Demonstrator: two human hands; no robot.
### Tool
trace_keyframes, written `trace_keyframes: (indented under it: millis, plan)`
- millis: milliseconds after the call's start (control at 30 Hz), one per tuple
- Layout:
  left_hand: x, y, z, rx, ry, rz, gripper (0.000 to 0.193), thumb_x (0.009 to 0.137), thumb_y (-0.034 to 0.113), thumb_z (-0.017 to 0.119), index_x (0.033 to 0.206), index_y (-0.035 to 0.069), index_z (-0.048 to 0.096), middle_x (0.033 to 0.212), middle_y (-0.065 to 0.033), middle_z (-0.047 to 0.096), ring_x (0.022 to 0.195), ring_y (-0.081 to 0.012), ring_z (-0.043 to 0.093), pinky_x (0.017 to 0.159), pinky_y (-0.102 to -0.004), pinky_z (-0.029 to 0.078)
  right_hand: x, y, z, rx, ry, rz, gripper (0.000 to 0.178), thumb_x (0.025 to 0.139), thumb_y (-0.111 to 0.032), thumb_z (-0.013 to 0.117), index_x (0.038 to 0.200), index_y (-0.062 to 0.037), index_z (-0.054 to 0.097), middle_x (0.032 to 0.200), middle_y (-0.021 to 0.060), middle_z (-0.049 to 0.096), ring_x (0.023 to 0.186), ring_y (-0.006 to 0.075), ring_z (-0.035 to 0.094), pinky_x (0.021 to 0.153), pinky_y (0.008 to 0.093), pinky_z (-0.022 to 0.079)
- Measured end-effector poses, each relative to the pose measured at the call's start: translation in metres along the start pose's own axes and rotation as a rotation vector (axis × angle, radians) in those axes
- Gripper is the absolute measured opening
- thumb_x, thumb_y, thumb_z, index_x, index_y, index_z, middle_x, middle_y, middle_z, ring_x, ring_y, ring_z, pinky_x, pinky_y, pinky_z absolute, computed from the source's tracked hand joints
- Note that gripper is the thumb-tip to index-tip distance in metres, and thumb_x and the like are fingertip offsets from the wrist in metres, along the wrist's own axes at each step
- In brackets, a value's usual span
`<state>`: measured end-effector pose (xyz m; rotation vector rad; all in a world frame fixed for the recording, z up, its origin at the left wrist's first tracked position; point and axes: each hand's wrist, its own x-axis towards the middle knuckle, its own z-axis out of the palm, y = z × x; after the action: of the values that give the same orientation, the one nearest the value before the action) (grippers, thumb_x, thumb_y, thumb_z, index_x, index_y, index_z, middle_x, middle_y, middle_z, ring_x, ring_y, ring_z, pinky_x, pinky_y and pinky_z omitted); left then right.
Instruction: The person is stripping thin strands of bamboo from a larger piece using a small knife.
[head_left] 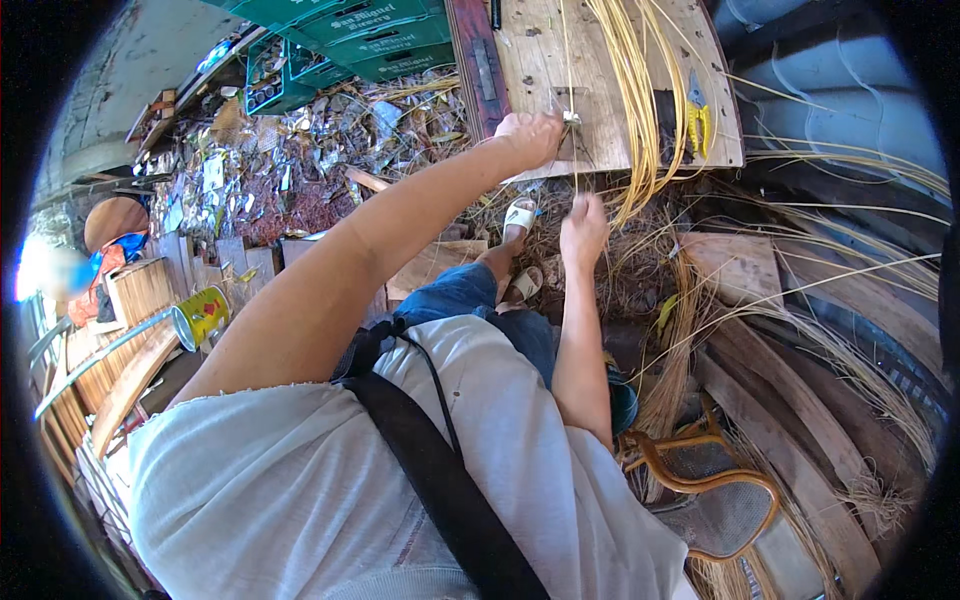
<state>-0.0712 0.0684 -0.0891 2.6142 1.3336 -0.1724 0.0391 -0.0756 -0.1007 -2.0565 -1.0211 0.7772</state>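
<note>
Beside board, right hand clenched around strand

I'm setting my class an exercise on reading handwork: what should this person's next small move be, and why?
Probably a short pull of the thin strand toward the body with the right hand. That hand looks closed on the strand, which runs from it to the small pale piece on the wooden board, beside the left hand, and onward.
</note>
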Motion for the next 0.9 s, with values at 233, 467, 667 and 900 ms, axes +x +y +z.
trace_keyframes:
  millis: [233, 467, 667, 900]
  plan:
    - [0.009, 0.0, -0.019, -0.046, -0.146, -0.047, 0.034, 0.088, 0.017, 0.042, 0.113, -0.004, 0.049, 0.094, -0.0215, 0.066, 0.084, -0.0335, 0.067, 0.069, -0.0418, 0.054, 0.006, -0.028, -0.019, 0.497, -0.293, 0.406, 0.027, 0.093, -0.025, 0.051, 0.098, 0.0004, 0.058, 0.075, 0.0147, 0.062, 0.057, 0.0237, 0.06, 0.059, 0.0395, 0.047]
    - [0.01, 0.001, -0.001, -0.066, 0.04, 0.018, 0.023, 0.085, 0.015, 0.043, 0.095, -0.003, 0.054, 0.08, -0.0225, 0.066, 0.073, -0.0353, 0.068, 0.06, -0.0445, 0.055, 0.006, 0.0, 0.005, 0.167, 0.026, -0.057, 0.022, 0.091, -0.02, 0.05, 0.093, 0.0001, 0.059, 0.079, 0.0167, 0.063, 0.068, 0.0312, 0.059, 0.064, 0.0411, 0.045]
    - [0.005, -0.001, -0.023, -0.026, -0.228, -0.064, 0.04, 0.091, 0.021, 0.038, 0.118, -0.005, 0.05, 0.104, -0.0221, 0.065, 0.093, -0.0333, 0.066, 0.077, -0.0411, 0.053, -0.252, 0.089, -0.117, -0.017, -0.088, 0.118, 0.017, 0.092, -0.016, 0.053, 0.092, -0.0013, 0.061, 0.081, 0.019, 0.062, 0.07, 0.0328, 0.063, 0.065, 0.0359, 0.05]
    - [0.007, -0.005, -0.006, -0.047, -0.09, -0.057, 0.033, 0.087, 0.018, 0.04, 0.108, -0.004, 0.053, 0.09, -0.022, 0.066, 0.081, -0.0339, 0.067, 0.066, -0.0426, 0.054, -0.163, 0.08, -0.104, -0.859, -0.481, -0.009, 0.035, 0.087, -0.02, 0.05, 0.119, -0.01, 0.059, 0.116, 0.0203, 0.058, 0.106, 0.037, 0.056, 0.085, 0.048, 0.047]
